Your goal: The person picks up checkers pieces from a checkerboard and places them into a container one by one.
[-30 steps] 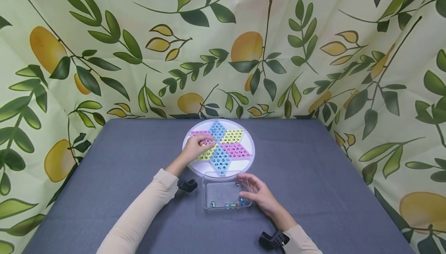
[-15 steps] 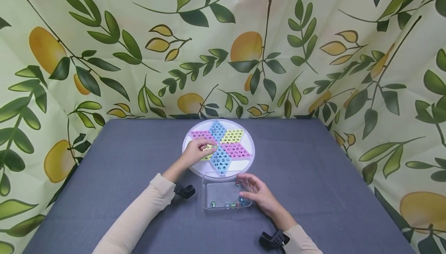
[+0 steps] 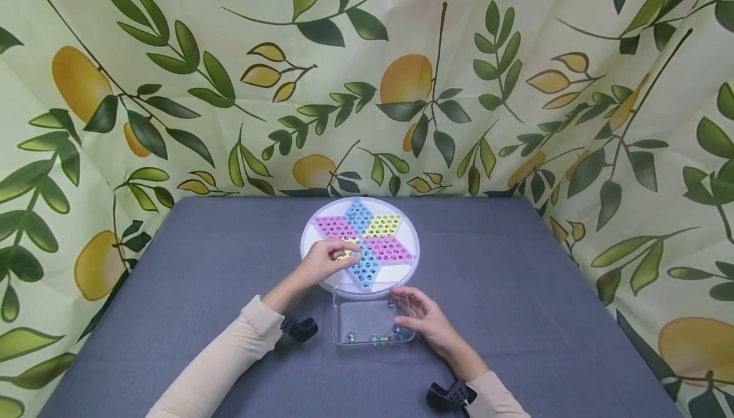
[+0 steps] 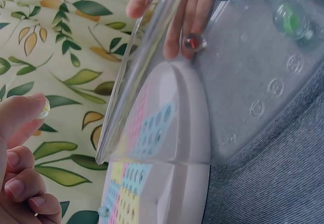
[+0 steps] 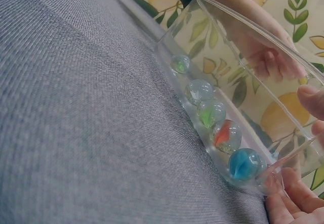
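My left hand point(image 3: 325, 261) pinches a clear glass marble point(image 4: 45, 108) between thumb and fingertip, above the near-left part of the round white Chinese checkers board point(image 3: 401, 273). The board's star has pink, yellow and blue points full of small holes. My right hand point(image 3: 430, 321) grips the right wall of a clear plastic box point(image 3: 344, 345), thumb and fingers on either side of it. Inside the box lie several marbles: a blue one point(image 5: 245, 164), a red one point(image 5: 226, 136), and green ones, mostly lined along the near wall.
A grey cloth point(image 3: 229, 233) covers the table. The box stands right against the board's near rim, overlapping it in the head view. Behind and beside the table hangs a leaf-and-fruit patterned curtain point(image 3: 355, 86). Black wrist cameras point(image 3: 450, 395) sit on both wrists.
My left hand, still pinching the marble, has moved nearer and slightly right over the board, uncovering the pink point. My right hand and the box stay in place.
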Available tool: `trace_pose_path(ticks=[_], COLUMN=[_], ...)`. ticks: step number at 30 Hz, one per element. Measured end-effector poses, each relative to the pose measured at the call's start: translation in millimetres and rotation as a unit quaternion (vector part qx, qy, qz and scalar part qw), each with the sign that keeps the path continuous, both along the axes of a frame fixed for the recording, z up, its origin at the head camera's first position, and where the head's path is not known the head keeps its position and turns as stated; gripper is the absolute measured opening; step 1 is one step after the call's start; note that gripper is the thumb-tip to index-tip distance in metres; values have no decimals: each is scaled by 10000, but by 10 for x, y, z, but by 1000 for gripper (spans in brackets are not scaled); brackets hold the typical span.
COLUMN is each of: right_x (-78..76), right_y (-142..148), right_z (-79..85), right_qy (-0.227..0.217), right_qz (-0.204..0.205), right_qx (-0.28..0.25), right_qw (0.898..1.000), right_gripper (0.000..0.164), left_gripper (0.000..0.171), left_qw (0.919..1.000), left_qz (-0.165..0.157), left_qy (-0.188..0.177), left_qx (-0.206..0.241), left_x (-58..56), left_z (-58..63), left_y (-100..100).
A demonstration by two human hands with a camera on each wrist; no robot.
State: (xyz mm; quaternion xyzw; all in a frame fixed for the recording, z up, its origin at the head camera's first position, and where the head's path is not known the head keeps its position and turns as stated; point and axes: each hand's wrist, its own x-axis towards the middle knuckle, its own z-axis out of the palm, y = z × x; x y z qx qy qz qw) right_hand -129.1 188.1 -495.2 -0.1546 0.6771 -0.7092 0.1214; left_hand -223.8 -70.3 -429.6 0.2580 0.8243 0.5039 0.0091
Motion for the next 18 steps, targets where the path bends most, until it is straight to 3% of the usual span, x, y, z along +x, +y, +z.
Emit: trace_pose_path(ticks=[14,18], right_x=[5,1], right_y=[0,-10], right_z=[13,24], right_qy=[-185,-360], right_qz=[-24,-108], right_qx=[21,92], right_qw=[9998,9993], right_gripper=[65,66], left_gripper=[23,22], left_qw=[9995,9988], left_qz=[-303,-451], left_qy=[-127,-183], left_qx=[-30,47], left_x=[128,283], left_z=[-39,116], left_y=[-13,-2])
